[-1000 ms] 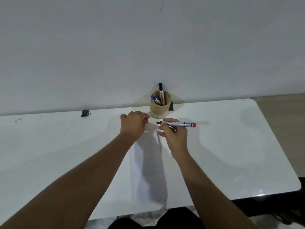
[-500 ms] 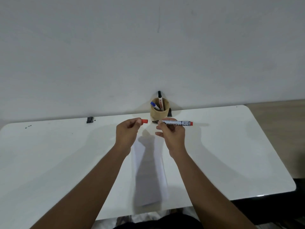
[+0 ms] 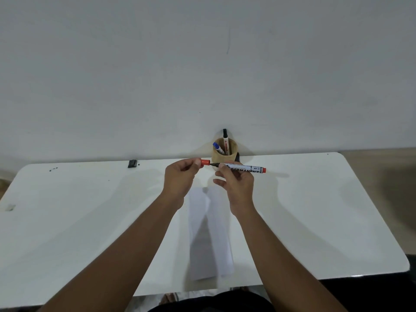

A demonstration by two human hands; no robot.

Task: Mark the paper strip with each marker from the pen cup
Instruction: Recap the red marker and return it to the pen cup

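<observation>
Your paper strip [image 3: 208, 233] lies flat on the white table [image 3: 315, 210], running lengthwise from just below your hands toward the near edge, and its surface shows no clear mark from here. Above its far end, your right hand [image 3: 236, 185] pinches a red marker [image 3: 242, 168] between thumb and fingertips, holding it level with its bare dark tip pointing left and its red end pointing right; the word PERMANENT reads along the barrel. Left of that tip, just apart from it, your left hand [image 3: 180, 179] pinches the red cap [image 3: 205, 162] between thumb and forefinger, the open end facing the tip. Both hands are raised off the strip and cast shadows onto it.

Beyond the strip, at the far edge of the table against the wall [image 3: 202, 75], stands the wooden pen cup [image 3: 224, 154]. Inside it a black-capped marker [image 3: 225, 140] stands nearly upright and a blue-capped marker [image 3: 218, 147] leans to the left. Far to the left of the strip, also at the table's far edge, sits a small black object [image 3: 132, 163] with a few dark specks near it.
</observation>
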